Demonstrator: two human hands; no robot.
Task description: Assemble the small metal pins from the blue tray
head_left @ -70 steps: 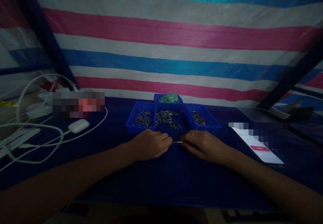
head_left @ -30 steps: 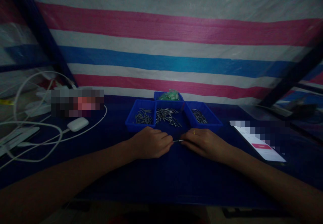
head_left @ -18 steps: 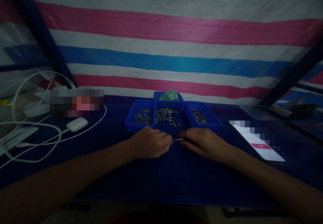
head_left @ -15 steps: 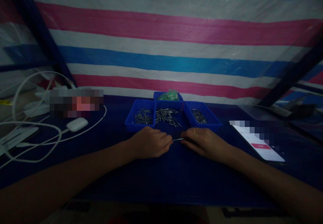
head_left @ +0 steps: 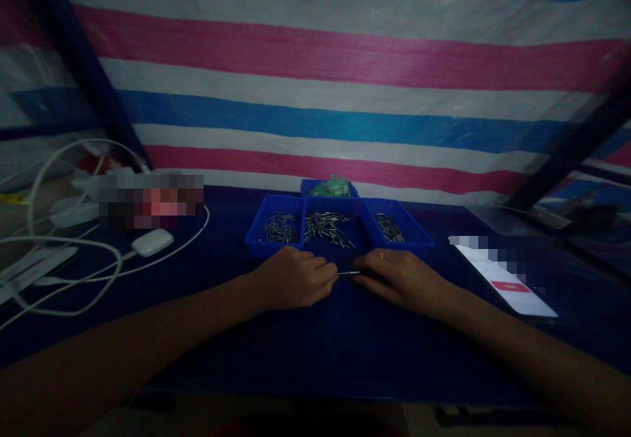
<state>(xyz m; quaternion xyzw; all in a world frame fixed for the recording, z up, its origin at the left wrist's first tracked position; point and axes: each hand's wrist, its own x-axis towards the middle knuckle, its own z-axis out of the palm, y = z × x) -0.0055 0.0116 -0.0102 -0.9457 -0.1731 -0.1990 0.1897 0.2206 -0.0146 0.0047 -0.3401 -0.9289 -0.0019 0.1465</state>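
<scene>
A thin metal rod (head_left: 349, 273) spans the small gap between my two hands, low over the blue table. Its left end is pinched in the fingers of my left hand (head_left: 298, 279); the right end is between the thumb and fingers of my right hand (head_left: 394, 276), which has a ring. Just behind the hands are a left blue bin (head_left: 255, 234), a middle pile of metal pins (head_left: 328, 225) and a right blue bin (head_left: 419, 232); both bins hold similar pins. Farther back, another blue bin holds green plastic packets (head_left: 335, 187).
White cables (head_left: 118, 263) and a white charger (head_left: 152, 243) lie at the left. A phone with a lit screen (head_left: 510, 284) rests at the right. Behind the blue table (head_left: 315, 351) hangs a striped sheet (head_left: 335, 115) between dark posts.
</scene>
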